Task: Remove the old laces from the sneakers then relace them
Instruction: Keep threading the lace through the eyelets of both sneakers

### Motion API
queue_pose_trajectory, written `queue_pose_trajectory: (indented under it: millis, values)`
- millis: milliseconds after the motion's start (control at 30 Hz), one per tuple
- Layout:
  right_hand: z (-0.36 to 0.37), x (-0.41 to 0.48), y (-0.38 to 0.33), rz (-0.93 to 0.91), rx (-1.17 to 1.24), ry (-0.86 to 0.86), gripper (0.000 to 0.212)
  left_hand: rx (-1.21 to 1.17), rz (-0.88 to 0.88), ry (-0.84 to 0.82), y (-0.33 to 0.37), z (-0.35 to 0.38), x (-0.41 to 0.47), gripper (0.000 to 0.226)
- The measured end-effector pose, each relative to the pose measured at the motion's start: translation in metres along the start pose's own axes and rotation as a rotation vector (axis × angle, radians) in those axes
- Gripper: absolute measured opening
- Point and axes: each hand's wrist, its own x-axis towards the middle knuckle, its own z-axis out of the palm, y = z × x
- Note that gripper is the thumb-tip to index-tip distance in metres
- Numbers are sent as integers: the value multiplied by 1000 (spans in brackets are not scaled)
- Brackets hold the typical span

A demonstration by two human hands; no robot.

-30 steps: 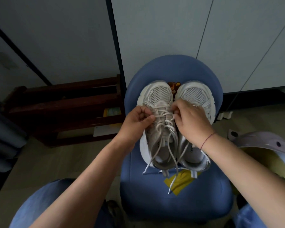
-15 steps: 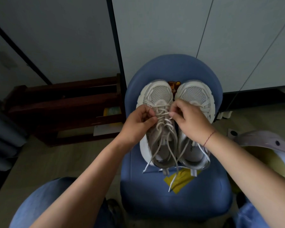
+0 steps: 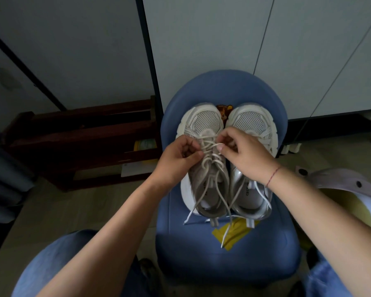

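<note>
Two white mesh sneakers stand side by side, toes away from me, on a blue chair seat [image 3: 221, 249]. The left sneaker [image 3: 204, 123] carries a loosened white lace [image 3: 214, 168] whose ends trail over the heel onto the seat. My left hand [image 3: 178, 157] pinches the lace at the left eyelets, fingers curled. From the other side my right hand [image 3: 244, 153] pinches the same lace near the upper crossings and lies over part of the right sneaker [image 3: 253, 121].
A yellow patch [image 3: 236, 234] lies on the seat behind the heels. A dark wooden rack [image 3: 79, 138] stands at the left by the wall. A pale lidded container [image 3: 349, 189] sits at the right. My blue-clad knees fill the bottom corners.
Both hands have shifted up the left sneaker toward the toe, working the lace crossings looser. The sneakers have stayed in place on the seat.
</note>
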Motion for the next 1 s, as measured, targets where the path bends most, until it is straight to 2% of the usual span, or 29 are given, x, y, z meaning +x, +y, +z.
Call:
queue_pose_trajectory:
  millis: [133,233,400,633,833,933,1000]
  values:
    - [4,-1,-4,1,-31,89,9,25,36,-2,1,3,-2,19]
    - [4,-4,-6,10,-5,156,19,182,88,-1,0,5,-3,20]
    - [6,-4,-2,-8,-52,109,13,383,175,78,0,3,-2,22]
    - [5,-3,-5,9,-102,86,5,607,336,119,-4,2,-3,15]
    - [5,-5,-5,14,-188,23,10,838,452,116,-2,7,0,9]
    - [-1,-7,-2,15,-310,14,12,811,404,126,-3,3,0,4]
    - [-3,-8,-2,31,-352,13,12,695,298,115,-1,-1,-3,13]
